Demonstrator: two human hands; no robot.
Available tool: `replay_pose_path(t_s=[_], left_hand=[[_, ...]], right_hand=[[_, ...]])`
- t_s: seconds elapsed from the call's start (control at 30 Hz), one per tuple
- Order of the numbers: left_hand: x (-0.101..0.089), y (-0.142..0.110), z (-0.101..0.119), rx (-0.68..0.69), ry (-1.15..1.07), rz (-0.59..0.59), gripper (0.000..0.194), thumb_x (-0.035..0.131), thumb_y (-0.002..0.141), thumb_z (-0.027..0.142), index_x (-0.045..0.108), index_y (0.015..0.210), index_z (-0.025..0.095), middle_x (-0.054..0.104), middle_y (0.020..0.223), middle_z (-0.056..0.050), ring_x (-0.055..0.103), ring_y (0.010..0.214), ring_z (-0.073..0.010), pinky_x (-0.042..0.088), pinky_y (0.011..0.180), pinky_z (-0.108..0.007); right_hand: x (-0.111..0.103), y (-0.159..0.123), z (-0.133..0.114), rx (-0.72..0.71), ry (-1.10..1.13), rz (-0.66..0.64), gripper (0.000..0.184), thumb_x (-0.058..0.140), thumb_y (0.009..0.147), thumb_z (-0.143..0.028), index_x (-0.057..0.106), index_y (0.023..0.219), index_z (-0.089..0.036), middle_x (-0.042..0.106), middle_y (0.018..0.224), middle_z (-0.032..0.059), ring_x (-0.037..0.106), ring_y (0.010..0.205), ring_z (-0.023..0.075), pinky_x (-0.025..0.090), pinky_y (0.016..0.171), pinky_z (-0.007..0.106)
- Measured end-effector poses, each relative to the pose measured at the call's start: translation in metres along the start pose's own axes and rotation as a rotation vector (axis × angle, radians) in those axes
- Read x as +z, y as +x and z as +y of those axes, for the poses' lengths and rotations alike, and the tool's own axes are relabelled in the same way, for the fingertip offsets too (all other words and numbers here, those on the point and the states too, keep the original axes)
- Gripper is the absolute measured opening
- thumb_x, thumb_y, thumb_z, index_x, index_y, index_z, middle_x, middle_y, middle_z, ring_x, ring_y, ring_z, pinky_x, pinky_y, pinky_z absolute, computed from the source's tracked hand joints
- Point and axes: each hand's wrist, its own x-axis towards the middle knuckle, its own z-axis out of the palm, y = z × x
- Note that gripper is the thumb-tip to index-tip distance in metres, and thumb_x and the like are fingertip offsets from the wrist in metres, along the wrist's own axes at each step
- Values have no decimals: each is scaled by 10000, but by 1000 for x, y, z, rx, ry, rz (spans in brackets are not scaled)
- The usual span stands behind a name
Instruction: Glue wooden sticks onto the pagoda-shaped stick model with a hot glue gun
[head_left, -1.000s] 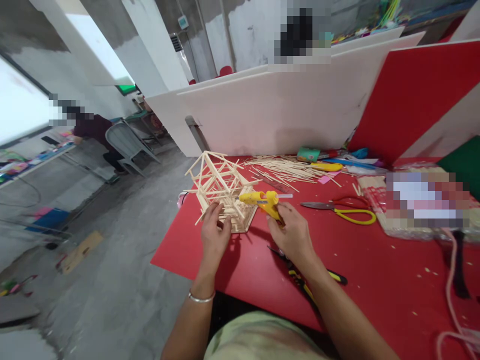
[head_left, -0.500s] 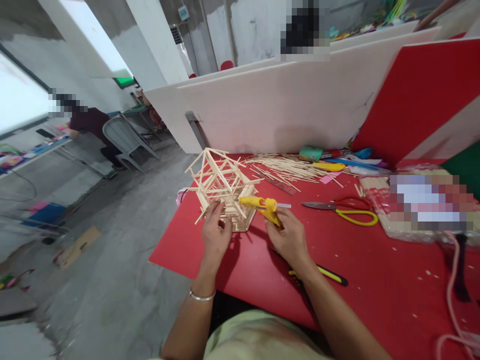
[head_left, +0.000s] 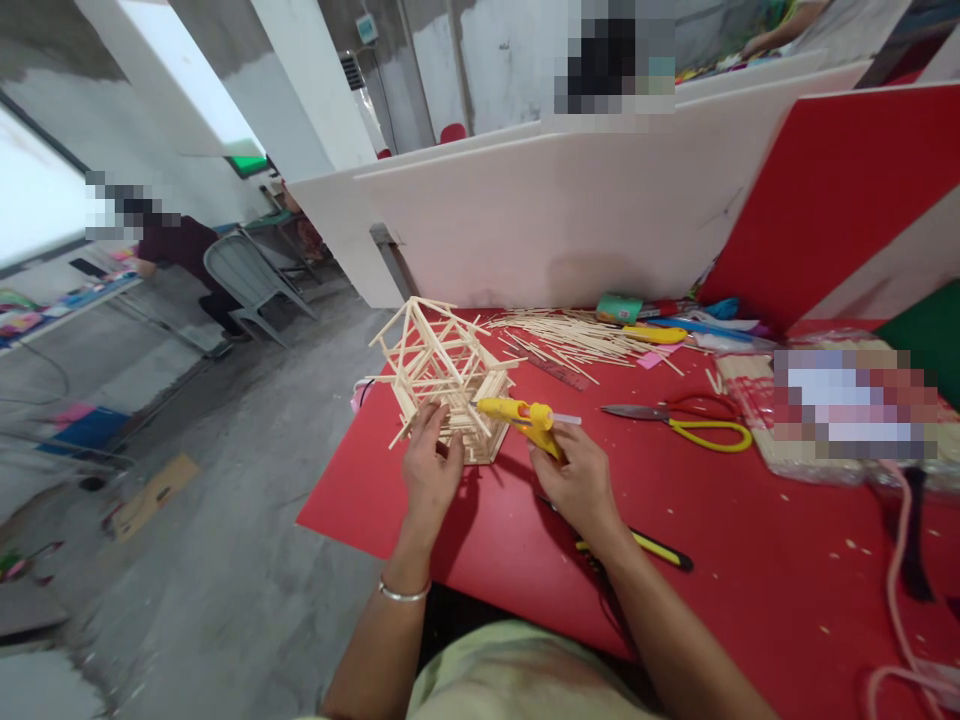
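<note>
A small house model (head_left: pixel 439 345) built of thin wooden sticks stands near the left edge of the red tabletop (head_left: pixel 360 490). My left hand (head_left: pixel 433 455) grips its near left side, fingers on the sticks and thumb lower at the front. What the fingertips press on is partly hidden. My right hand (head_left: pixel 576 470) is wrapped round the handle of a yellow hot glue gun (head_left: pixel 517 412), a clear glue stick poking out of its back. The gun's nozzle points left at the model's sticks, very close; I cannot tell if it touches.
Behind the model lies a pile of loose sticks (head_left: pixel 577 338). Scissors (head_left: pixel 686 418) rest to the right, a yellow-black cutter knife (head_left: pixel 660 549) near my right forearm. White boards (head_left: pixel 562 215) stand along the back. A pink cord (head_left: pixel 900 570) runs at far right.
My hands, the model and the glue gun hold nearly the same positions; the gun is tilted very slightly differently. Behind the boards, another person's arm has moved.
</note>
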Motion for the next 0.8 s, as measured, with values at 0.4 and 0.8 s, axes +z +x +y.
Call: replay_pose_path(t_s=[0.4, 0.8], left_hand=[[2, -1, -1, 4, -7, 9, 424, 610, 937, 276, 603, 1359, 239, 572, 1429, -122, 577, 1278, -274, 564, 973, -429], [1, -2, -1, -28, -35, -13, 437, 616, 928, 269, 606, 1363, 230, 570, 1424, -141, 586, 1250, -286, 555, 982, -448]], right_hand=[[-6, -5, -2, 4, -17, 19, 132, 639, 879, -184, 701, 995, -195, 728, 975, 72, 705, 883, 197, 572, 800, 312], [-3, 4, -5, 19, 13, 13, 128, 636, 873, -182, 705, 980, -196, 724, 959, 66, 694, 848, 189, 552, 770, 300]])
